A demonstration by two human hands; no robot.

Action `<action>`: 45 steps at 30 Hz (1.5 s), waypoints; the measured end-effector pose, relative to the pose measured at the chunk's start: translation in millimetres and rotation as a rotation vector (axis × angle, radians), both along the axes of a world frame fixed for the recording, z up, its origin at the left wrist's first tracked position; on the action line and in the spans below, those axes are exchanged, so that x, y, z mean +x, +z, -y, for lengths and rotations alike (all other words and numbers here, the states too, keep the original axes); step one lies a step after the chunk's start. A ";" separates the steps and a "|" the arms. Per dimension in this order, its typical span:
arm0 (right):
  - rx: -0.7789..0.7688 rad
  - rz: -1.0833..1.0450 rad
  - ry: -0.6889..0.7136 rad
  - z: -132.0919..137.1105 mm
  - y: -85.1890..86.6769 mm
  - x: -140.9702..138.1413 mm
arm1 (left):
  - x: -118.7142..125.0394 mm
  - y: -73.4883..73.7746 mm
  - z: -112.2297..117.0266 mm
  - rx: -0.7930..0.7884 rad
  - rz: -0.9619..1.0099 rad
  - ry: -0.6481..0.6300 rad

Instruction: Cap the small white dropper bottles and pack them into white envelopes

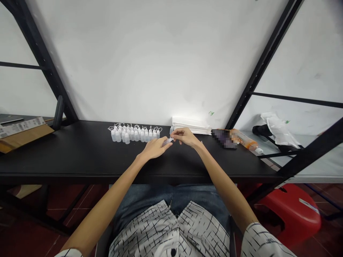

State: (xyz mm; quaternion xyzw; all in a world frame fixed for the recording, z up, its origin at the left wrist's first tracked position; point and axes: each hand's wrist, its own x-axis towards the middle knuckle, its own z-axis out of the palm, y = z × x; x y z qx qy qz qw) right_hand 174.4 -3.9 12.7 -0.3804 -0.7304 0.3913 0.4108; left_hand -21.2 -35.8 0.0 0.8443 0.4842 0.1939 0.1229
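Two bare hands at a black counter [80, 153], viewed from above. The left hand [154, 148], fingers closed together, and the right hand [184, 137], thumb and fingers pinched, both hold a small white dropper bottle [167, 141] that lies tilted between them, its tip toward the right hand. The exact finger contact is partly hidden.

Just left of the hands, rows of white plastic dropper bottles [134, 135] stand upright on the counter, with thin loops at their tops. One single upright bottle [171, 130] stands just behind the right hand's fingers. Behind and right of the hands lies a stack of white sheets [190, 125]. Further right, a pixelated packet [224, 138] touches an orange-and-white tube [245, 140]; no writing on either can be read.

At the counter's far left, a cardboard box [21, 134] carries a barcode label [21, 126], too small to read. The counter's front edge runs well below the hands, above the person's jeans [171, 196]. A black steel frame [257, 71] rises at the right, and a red stool [292, 214] stands on the floor beyond it.
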 end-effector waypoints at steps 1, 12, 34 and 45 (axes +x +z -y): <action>0.003 0.001 0.006 0.3 0.3 -0.1 | 0.1 -0.1 0.0 0.000 -0.001 0.004; -0.019 0.016 0.046 3.5 4.6 5.3 | -0.4 -2.1 -1.8 0.038 -0.037 0.023; -0.082 0.030 0.160 5.1 5.1 9.0 | -0.5 -1.6 -0.9 0.069 -0.087 -0.006; -0.128 0.048 0.166 4.5 6.3 11.2 | -0.1 -4.8 -2.8 0.079 -0.117 -0.015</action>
